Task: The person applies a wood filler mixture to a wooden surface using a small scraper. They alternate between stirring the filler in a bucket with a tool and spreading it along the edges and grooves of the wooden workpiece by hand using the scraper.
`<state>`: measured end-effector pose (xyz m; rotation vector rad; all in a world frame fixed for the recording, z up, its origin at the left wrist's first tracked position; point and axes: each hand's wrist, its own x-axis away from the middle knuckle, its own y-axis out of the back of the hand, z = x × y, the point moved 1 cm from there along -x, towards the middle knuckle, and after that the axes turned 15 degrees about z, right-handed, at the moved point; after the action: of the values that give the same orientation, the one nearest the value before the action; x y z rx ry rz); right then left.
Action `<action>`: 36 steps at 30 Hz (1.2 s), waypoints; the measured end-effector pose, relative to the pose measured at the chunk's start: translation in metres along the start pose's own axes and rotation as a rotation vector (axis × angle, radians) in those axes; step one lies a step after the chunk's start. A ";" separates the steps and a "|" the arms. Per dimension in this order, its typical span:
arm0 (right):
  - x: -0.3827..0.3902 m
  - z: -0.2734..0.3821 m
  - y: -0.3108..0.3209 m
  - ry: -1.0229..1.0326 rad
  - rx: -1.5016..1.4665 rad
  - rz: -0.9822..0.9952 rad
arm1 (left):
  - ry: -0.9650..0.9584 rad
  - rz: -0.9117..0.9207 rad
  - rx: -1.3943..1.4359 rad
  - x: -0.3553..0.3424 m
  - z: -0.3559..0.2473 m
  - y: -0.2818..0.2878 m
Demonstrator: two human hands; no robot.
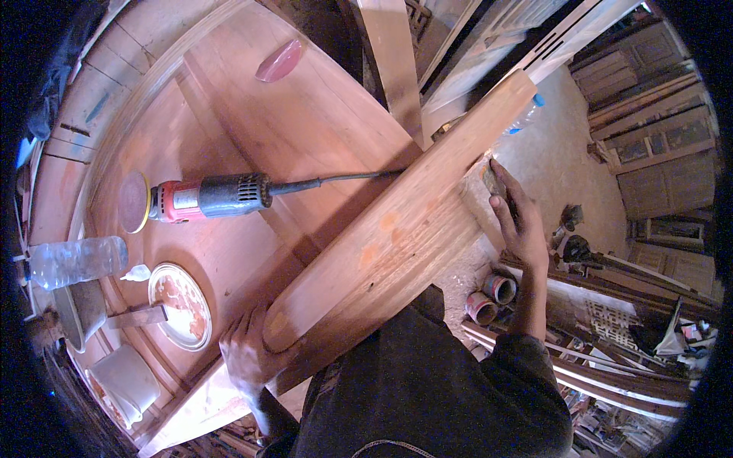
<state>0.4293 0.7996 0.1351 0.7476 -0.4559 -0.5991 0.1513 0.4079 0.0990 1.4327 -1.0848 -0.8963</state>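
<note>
A long wooden piece (397, 221) with orange patches lies diagonally in front of me. My left hand (243, 351) grips its lower-left end, fingers bent over the edge. My right hand (519, 217) is at the upper right edge, closed on a small sanding pad (489, 175), partly hidden by my fingers. To the left, on a wide wooden panel (229, 91), lie a red and black power sander (210, 197) with a round disc and cord, a lid with filler (183, 282) with a flat scraper (137, 316) across it, and a pinkish oval pad (279, 61).
A plastic bottle (76, 259) lies at the left beside white containers (122, 382). At the right are two cans (500, 288), stacked wood lengths (580, 382), doors (649, 175) against the wall and a bottle (527, 114) behind the wooden piece. More boards (385, 69) stand at the top.
</note>
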 end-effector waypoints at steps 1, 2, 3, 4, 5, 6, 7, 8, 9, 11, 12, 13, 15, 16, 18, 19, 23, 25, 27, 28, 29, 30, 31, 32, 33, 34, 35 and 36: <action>-0.003 0.000 0.000 -0.015 -0.013 0.016 | -0.016 -0.012 0.032 0.002 0.000 -0.001; -0.004 0.002 0.000 -0.013 -0.007 0.004 | -0.084 -0.109 0.107 0.004 0.003 -0.008; -0.004 0.006 0.000 -0.009 -0.001 -0.008 | -0.073 -0.081 0.155 0.004 0.003 -0.010; -0.003 0.013 -0.002 -0.004 0.007 -0.015 | -0.060 -0.056 0.205 0.002 0.001 -0.009; -0.002 0.023 -0.005 -0.026 -0.002 -0.010 | 0.046 0.098 0.234 -0.011 -0.006 0.005; 0.003 0.036 -0.008 -0.050 -0.015 -0.003 | 0.148 0.259 0.247 -0.026 -0.014 0.020; 0.007 0.048 -0.012 -0.067 -0.032 -0.002 | 0.188 0.326 0.259 -0.033 -0.016 0.027; 0.013 0.059 -0.021 -0.025 0.017 -0.034 | 0.192 0.343 0.267 -0.033 -0.017 0.028; 0.018 0.075 -0.030 -0.019 0.024 0.029 | 0.181 0.315 0.259 -0.030 -0.017 0.029; 0.030 0.103 -0.045 -0.026 0.047 0.147 | 0.145 0.259 0.232 -0.030 -0.016 0.028; 0.037 0.107 -0.054 -0.020 0.043 0.269 | 0.131 0.232 0.213 -0.027 -0.016 0.028; 0.043 0.109 -0.064 -0.014 0.045 0.394 | 0.120 0.204 0.191 -0.025 -0.016 0.028; 0.052 0.115 -0.080 0.043 0.141 0.432 | 0.081 0.128 0.124 -0.022 -0.015 0.029; 0.053 0.121 -0.084 0.017 0.163 0.485 | 0.072 0.114 0.114 -0.024 -0.015 0.029; 0.056 0.126 -0.089 0.049 0.233 0.533 | 0.089 0.173 0.176 -0.026 -0.016 0.031; 0.055 0.126 -0.092 0.068 0.249 0.510 | 0.107 0.223 0.231 -0.030 -0.016 0.033; 0.054 0.125 -0.099 0.081 0.289 0.477 | 0.134 0.281 0.295 -0.032 -0.014 0.029; 0.054 0.126 -0.101 0.072 0.357 0.489 | 0.136 0.266 0.291 -0.031 -0.014 0.027; 0.056 0.127 -0.104 0.066 0.482 0.497 | 0.141 0.250 0.298 -0.032 -0.015 0.027; 0.058 0.126 -0.101 0.063 0.469 0.532 | 0.139 0.242 0.315 -0.032 -0.015 0.025; 0.060 0.123 -0.093 0.060 0.456 0.567 | 0.138 0.246 0.322 -0.030 -0.016 0.023; 0.061 0.120 -0.085 0.073 0.432 0.592 | 0.141 0.245 0.312 -0.028 -0.016 0.026; 0.060 0.123 -0.076 0.106 0.455 0.619 | 0.137 0.241 0.315 -0.026 -0.015 0.025; 0.056 0.128 -0.065 0.139 0.478 0.646 | 0.135 0.237 0.313 -0.024 -0.015 0.026; 0.053 0.131 -0.056 0.163 0.507 0.670 | 0.121 0.230 0.317 -0.026 -0.014 0.025; 0.050 0.132 -0.051 0.178 0.582 0.714 | 0.109 0.217 0.319 -0.027 -0.013 0.023; 0.043 0.137 -0.048 0.240 0.615 0.766 | 0.119 0.224 0.309 -0.024 -0.015 0.025; 0.036 0.146 -0.045 0.279 0.658 0.800 | 0.107 0.221 0.316 -0.026 -0.015 0.023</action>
<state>0.3559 0.6782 0.2032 1.1545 -0.6466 0.4315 0.1543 0.4374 0.1229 1.5595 -1.3158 -0.5006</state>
